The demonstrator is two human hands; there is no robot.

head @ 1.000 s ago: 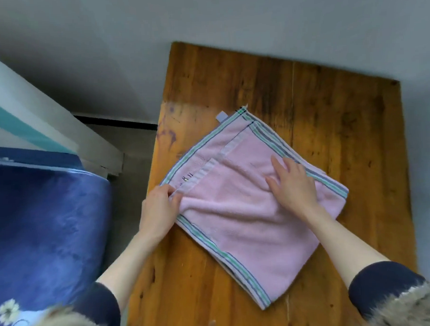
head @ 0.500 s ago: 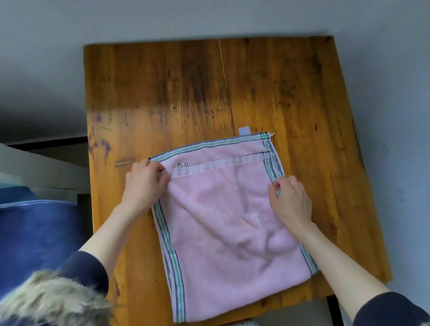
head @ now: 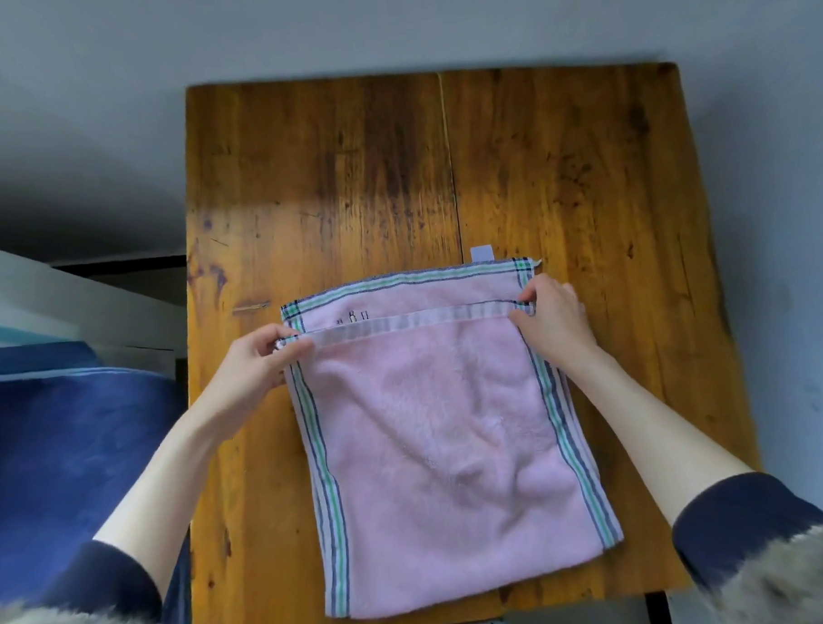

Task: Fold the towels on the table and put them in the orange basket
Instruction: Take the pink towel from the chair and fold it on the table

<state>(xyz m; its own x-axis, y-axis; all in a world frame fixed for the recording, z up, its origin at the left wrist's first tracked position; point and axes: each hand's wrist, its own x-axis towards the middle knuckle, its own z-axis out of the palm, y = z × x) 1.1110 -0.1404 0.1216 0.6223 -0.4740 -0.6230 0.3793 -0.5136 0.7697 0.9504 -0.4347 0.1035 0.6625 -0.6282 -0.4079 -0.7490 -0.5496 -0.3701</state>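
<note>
Pink towel (head: 434,433) lies folded on the wooden worktop (head: 347,182), its near part reaching toward the worktop's front edge and its far hem running across just past the middle. Green and dark stripes border its long sides and the far edge, and a small white tag (head: 481,252) sticks out beyond the far hem. The upper layer ends short of that hem in a pale band — each end of this band is pinched by one of the hands. The left hand (head: 256,361) grips the band's left corner between thumb and curled fingers, and the right hand (head: 553,317) grips the right corner the same way, so the band is stretched straight between them. Both forearms are bare, with dark sleeves pushed back. A blue blanket (head: 72,458) lies off to the left of the worktop.
</note>
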